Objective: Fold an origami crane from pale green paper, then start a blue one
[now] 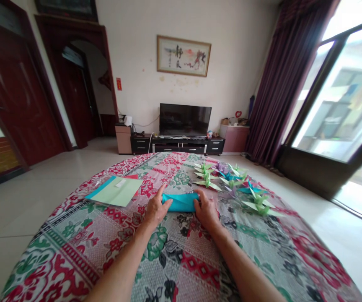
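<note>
A blue sheet of folding paper, doubled over into a wide strip, is held between my two hands above the patterned tablecloth. My left hand pinches its left end, thumb in front and the forefinger reaching up behind. At the other end, my right hand grips the paper with thumb and bent fingers. Beyond my right hand stand several folded paper cranes in green, purple and blue, among them a green crane close to my fingers. Left of my hands lies a stack of coloured paper, pale green on top.
The round table wears a floral cloth. Another green crane sits nearer its right side. Past the table are a television on a low black cabinet, a purple curtain and a glass door at right.
</note>
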`<act>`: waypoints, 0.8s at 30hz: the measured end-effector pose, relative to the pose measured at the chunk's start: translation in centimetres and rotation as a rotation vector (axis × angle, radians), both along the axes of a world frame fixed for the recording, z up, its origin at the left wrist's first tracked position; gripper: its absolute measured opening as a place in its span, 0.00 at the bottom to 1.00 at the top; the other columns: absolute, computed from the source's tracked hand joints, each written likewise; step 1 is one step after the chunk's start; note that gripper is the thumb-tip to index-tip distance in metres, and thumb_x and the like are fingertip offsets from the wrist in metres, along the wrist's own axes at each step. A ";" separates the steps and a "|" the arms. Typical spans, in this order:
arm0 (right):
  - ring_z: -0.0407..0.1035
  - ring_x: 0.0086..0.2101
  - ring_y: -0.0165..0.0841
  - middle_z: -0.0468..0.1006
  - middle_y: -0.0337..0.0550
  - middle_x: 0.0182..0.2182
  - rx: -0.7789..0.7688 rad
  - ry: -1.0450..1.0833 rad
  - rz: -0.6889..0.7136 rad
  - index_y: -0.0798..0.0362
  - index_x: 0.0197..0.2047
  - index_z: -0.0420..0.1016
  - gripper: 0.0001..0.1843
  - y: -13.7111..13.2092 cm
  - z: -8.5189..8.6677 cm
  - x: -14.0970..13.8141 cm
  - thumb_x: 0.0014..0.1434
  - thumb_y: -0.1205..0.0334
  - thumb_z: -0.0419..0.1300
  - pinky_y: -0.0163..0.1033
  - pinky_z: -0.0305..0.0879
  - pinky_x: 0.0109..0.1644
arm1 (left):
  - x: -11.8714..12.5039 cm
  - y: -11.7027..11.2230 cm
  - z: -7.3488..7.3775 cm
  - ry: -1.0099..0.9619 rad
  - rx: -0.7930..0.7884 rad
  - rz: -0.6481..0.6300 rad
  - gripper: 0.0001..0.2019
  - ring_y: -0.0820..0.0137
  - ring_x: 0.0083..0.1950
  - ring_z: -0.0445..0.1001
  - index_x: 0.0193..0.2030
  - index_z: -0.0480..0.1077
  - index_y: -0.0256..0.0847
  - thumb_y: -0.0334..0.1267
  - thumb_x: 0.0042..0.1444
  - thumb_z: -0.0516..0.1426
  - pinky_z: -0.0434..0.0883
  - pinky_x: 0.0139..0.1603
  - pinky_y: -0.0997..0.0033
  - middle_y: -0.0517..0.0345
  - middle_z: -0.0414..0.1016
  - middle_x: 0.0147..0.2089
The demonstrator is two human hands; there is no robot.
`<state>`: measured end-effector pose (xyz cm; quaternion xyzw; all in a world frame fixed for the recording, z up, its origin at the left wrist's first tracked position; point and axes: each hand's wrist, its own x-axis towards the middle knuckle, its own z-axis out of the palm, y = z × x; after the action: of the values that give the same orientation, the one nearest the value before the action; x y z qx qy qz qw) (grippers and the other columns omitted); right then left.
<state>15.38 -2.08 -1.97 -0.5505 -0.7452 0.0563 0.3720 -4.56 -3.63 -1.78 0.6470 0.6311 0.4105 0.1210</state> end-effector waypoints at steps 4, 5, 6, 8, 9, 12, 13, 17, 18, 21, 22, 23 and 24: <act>0.71 0.39 0.37 0.76 0.51 0.41 -0.058 -0.057 -0.043 0.56 0.54 0.62 0.21 0.2 0.2 -0.3 0.58 0.65 0.48 0.37 0.61 0.43 | 0.6 0.1 -0.4 0.230 0.049 0.000 0.16 0.70 0.37 0.69 0.50 0.71 0.44 0.40 0.56 0.52 0.63 0.41 0.73 0.55 0.71 0.34; 0.71 0.40 0.37 0.76 0.51 0.42 -0.066 -0.069 -0.051 0.56 0.55 0.61 0.21 0.2 0.2 -0.3 0.58 0.65 0.48 0.37 0.60 0.43 | 0.7 0.1 -0.4 0.295 0.055 0.003 0.15 0.68 0.39 0.69 0.48 0.72 0.44 0.40 0.57 0.52 0.63 0.43 0.71 0.53 0.71 0.35; 0.71 0.40 0.37 0.76 0.51 0.43 -0.068 -0.079 -0.059 0.56 0.55 0.61 0.21 0.2 0.1 -0.3 0.57 0.65 0.49 0.37 0.60 0.44 | 0.8 0.0 -0.5 0.359 0.055 0.010 0.14 0.67 0.40 0.68 0.46 0.73 0.44 0.40 0.57 0.51 0.63 0.44 0.70 0.52 0.70 0.35; 0.70 0.41 0.37 0.75 0.52 0.43 -0.054 -0.105 -0.081 0.57 0.56 0.60 0.23 0.2 0.1 -0.3 0.57 0.64 0.50 0.37 0.59 0.44 | 0.9 0.0 -0.5 0.461 0.054 0.035 0.15 0.65 0.41 0.68 0.46 0.74 0.44 0.41 0.58 0.50 0.64 0.44 0.68 0.51 0.69 0.34; 0.69 0.42 0.38 0.74 0.52 0.44 -0.041 -0.122 -0.102 0.57 0.56 0.60 0.23 0.2 0.1 -0.3 0.56 0.63 0.51 0.38 0.59 0.44 | 1.0 0.0 -0.6 0.494 0.057 0.048 0.15 0.64 0.41 0.68 0.47 0.73 0.44 0.41 0.58 0.50 0.64 0.45 0.66 0.51 0.68 0.35; 0.66 0.44 0.42 0.72 0.55 0.46 -0.018 -0.190 -0.196 0.57 0.54 0.64 0.23 0.1 -0.1 -0.3 0.56 0.60 0.52 0.41 0.57 0.45 | 1.0 0.0 -0.7 0.528 0.079 0.125 0.19 0.60 0.46 0.66 0.52 0.68 0.39 0.42 0.55 0.52 0.63 0.48 0.62 0.47 0.68 0.42; 0.65 0.45 0.43 0.71 0.56 0.48 -0.022 -0.210 -0.224 0.57 0.53 0.65 0.22 0.1 -0.1 -0.3 0.56 0.59 0.52 0.42 0.56 0.46 | 1.0 0.0 -0.8 0.525 0.086 0.159 0.20 0.58 0.49 0.64 0.52 0.67 0.37 0.43 0.54 0.53 0.62 0.49 0.60 0.45 0.67 0.45; 0.62 0.47 0.46 0.68 0.57 0.51 -0.040 -0.236 -0.240 0.57 0.48 0.70 0.19 0.0 -0.2 -0.5 0.59 0.56 0.49 0.45 0.54 0.46 | 0.9 -0.1 -1.1 0.490 0.083 0.252 0.19 0.53 0.56 0.59 0.47 0.68 0.34 0.44 0.53 0.53 0.60 0.52 0.55 0.42 0.63 0.53; 0.62 0.46 0.45 0.69 0.56 0.50 -0.039 -0.232 -0.231 0.57 0.47 0.71 0.19 0.0 -0.3 -0.5 0.59 0.56 0.49 0.45 0.54 0.46 | 0.9 -0.1 -1.3 0.479 0.079 0.254 0.18 0.52 0.57 0.58 0.47 0.68 0.35 0.44 0.53 0.53 0.60 0.53 0.54 0.42 0.63 0.53; 0.64 0.44 0.43 0.72 0.53 0.45 -0.031 -0.188 -0.210 0.55 0.43 0.71 0.15 0.1 -0.3 -0.4 0.56 0.57 0.52 0.44 0.54 0.45 | 0.6 0.0 -1.7 0.443 0.063 0.216 0.17 0.54 0.56 0.60 0.46 0.68 0.36 0.44 0.53 0.53 0.61 0.51 0.56 0.44 0.64 0.52; 0.64 0.43 0.42 0.73 0.51 0.43 -0.034 -0.163 -0.202 0.54 0.41 0.72 0.13 0.1 -0.2 -0.3 0.55 0.58 0.53 0.44 0.54 0.45 | 0.5 0.1 -1.8 0.427 0.062 0.199 0.17 0.56 0.55 0.61 0.46 0.68 0.37 0.44 0.53 0.53 0.61 0.51 0.57 0.45 0.65 0.52; 0.65 0.42 0.41 0.74 0.49 0.40 -0.041 -0.133 -0.190 0.53 0.40 0.72 0.11 0.2 -0.2 -0.3 0.54 0.59 0.54 0.43 0.54 0.44 | 0.4 0.1 -1.9 0.408 0.066 0.182 0.16 0.57 0.54 0.62 0.46 0.68 0.38 0.43 0.53 0.53 0.61 0.51 0.58 0.46 0.66 0.51; 0.65 0.41 0.40 0.75 0.48 0.38 -0.053 -0.097 -0.171 0.53 0.38 0.72 0.10 0.4 -0.2 -0.2 0.53 0.61 0.55 0.41 0.55 0.44 | 0.3 0.2 -2.1 0.385 0.079 0.169 0.15 0.57 0.54 0.63 0.45 0.68 0.39 0.43 0.52 0.54 0.61 0.51 0.58 0.46 0.66 0.50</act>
<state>15.14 -1.72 -2.17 -0.6239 -0.7109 0.0170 0.3242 -4.30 -3.40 -3.83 0.6624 0.6781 0.3124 -0.0618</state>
